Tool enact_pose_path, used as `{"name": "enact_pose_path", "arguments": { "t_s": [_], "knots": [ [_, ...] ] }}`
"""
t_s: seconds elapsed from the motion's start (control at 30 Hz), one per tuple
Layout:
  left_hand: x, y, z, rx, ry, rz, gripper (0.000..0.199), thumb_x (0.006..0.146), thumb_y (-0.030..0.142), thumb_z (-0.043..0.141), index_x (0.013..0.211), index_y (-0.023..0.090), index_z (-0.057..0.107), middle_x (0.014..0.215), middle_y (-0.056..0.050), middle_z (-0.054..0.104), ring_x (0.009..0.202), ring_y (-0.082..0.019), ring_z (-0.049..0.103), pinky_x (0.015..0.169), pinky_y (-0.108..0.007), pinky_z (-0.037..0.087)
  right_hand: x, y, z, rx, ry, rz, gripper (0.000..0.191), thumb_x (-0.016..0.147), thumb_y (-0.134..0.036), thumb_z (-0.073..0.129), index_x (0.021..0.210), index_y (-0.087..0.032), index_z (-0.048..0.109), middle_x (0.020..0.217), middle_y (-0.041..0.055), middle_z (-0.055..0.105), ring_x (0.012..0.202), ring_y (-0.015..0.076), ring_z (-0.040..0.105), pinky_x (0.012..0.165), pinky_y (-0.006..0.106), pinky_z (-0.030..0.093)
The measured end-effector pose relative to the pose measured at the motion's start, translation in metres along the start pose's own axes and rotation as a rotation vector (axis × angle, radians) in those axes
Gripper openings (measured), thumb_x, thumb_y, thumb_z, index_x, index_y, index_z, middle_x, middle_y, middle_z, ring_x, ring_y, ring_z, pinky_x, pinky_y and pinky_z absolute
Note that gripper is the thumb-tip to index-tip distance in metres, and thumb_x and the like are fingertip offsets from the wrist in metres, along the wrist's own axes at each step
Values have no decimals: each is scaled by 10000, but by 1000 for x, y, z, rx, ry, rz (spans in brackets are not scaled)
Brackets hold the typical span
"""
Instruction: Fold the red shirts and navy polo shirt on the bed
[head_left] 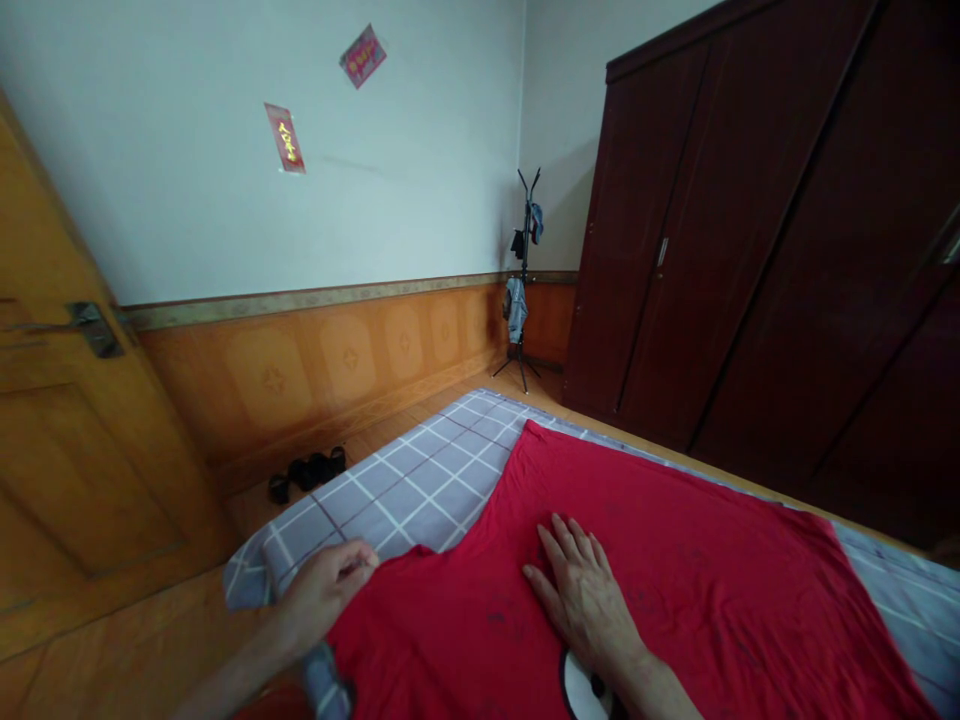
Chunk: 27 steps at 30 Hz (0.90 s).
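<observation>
A red garment (697, 560) with faint dark marks lies spread over the bed. Part of a round white and black print (581, 690) shows beneath my right wrist. My left hand (330, 590) is closed at the garment's left edge, pinching the red cloth between thumb and fingers. My right hand (581, 580) rests flat on the middle of the cloth with its fingers stretched out. The near part of the garment runs out of view at the bottom.
A grey checked bedsheet (420, 480) covers the bed. Beyond it stand a coat rack (525, 270) and a dark red wardrobe (675, 250). Black shoes (311, 470) sit on the floor left of the bed, near a wooden door (82, 430).
</observation>
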<state>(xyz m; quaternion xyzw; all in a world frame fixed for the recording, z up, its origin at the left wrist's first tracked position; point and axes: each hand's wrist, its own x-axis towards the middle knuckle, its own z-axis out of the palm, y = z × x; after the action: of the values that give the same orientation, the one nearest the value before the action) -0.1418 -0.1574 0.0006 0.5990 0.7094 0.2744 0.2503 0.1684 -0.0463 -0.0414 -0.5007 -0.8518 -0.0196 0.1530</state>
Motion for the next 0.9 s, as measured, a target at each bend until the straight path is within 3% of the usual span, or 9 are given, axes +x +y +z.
{"name": "enact_pose_path", "arguments": {
  "t_s": [0.1,0.23,0.33,0.4,0.5,0.63,0.7,0.9],
  "knots": [
    [-3,6,-6,284,177,48,236,876,264,354,802,211,572,795,-14,620,808,-185,586,758,-282,416,0,-1,0,-2,-14,5,574,916,-514,372,1327,-135,503,1431,148,390,1331,331,322,1069,499,289],
    [-23,33,25,327,56,265,213,890,340,452,1001,248,609,1041,-36,623,979,-190,570,882,-302,418,0,0,3,2,31,-4,566,913,-512,384,1319,-138,510,1418,149,413,1324,328,334,1069,499,278],
    [-30,44,48,388,-17,263,512,776,392,627,1246,222,517,1247,-77,549,1153,-251,491,985,-370,378,-1,0,3,-9,45,-17,566,915,-510,381,1307,-124,516,1407,161,426,1316,325,344,1060,498,283],
    [-28,44,51,432,-4,231,582,782,402,619,1301,186,472,1285,-107,521,1196,-271,457,1008,-394,357,-2,-1,1,-23,32,-20,566,919,-503,375,1304,-113,514,1403,168,428,1310,326,348,1054,497,287],
    [-22,36,39,442,60,198,442,863,371,517,1261,180,497,1184,-99,571,1106,-235,520,955,-352,389,-3,-1,-2,-40,16,-39,564,926,-492,374,1310,-98,500,1406,176,420,1312,330,334,1055,495,277],
    [-20,23,24,453,44,154,155,868,257,476,902,198,615,882,-28,615,850,-182,582,766,-284,416,-1,0,1,-56,17,-59,571,932,-499,354,1318,-98,482,1405,185,412,1305,337,323,1039,499,279],
    [-22,21,23,437,60,153,152,859,221,455,798,196,592,821,-14,597,792,-165,567,719,-268,398,-1,1,3,-58,17,-62,573,933,-499,349,1318,-95,479,1396,190,416,1295,339,327,1032,493,278],
    [-27,25,19,211,184,159,119,819,234,420,745,188,502,722,19,530,714,-138,507,700,-254,386,-1,3,6,-65,54,-89,564,935,-504,338,1304,-105,486,1390,184,420,1273,336,344,1010,483,302]
  ]
}}
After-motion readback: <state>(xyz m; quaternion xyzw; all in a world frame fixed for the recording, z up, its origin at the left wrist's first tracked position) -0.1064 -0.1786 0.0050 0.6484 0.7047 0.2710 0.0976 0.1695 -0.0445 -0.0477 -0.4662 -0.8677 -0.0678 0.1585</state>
